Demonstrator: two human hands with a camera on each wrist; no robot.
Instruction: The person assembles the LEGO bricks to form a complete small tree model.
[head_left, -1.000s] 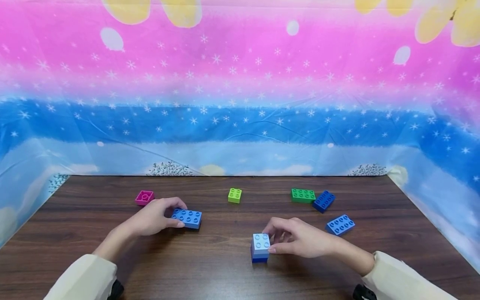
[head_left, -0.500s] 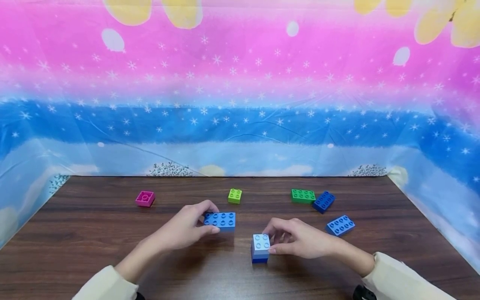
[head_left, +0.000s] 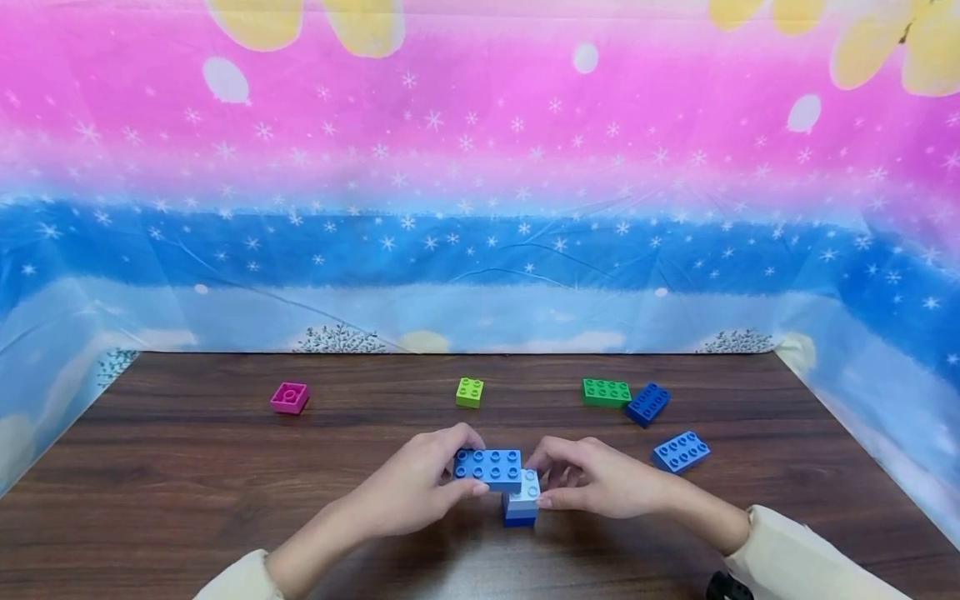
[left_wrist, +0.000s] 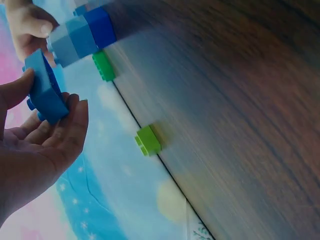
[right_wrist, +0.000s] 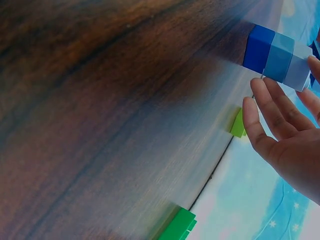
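Blue brick [head_left: 487, 471]: raised over the stack's left part in the head view, studs up, covering some of the top.
Left hand [head_left: 420, 487]: clamped on the brick's left end, thumb at the near long side, fingers at the far one; the right end juts free.
Stack [head_left: 521, 507]: three pieces upright on the table [head_left: 225, 483], dark blue lowest, mid blue next, pale blue on top.
Right hand [head_left: 600, 479]: thumb and fingers pinch the pale top piece from the right.
Gap: narrow; the left wrist view shows the held brick apart from the studs, near them, its free end just beside the right hand's fingers.
Far edge: table meets patterned cloth [head_left: 480, 192]; near it lie a pink brick [head_left: 289, 398], hollow side up, a lime brick [head_left: 469, 392] and a green brick [head_left: 606, 392].
Right side: dark blue brick [head_left: 648, 404] aslant beside the green one, contact unclear; another blue one [head_left: 681, 452] lies near the right forearm, inside the side edge.
Wood between: a broad stretch from stack to lime brick.
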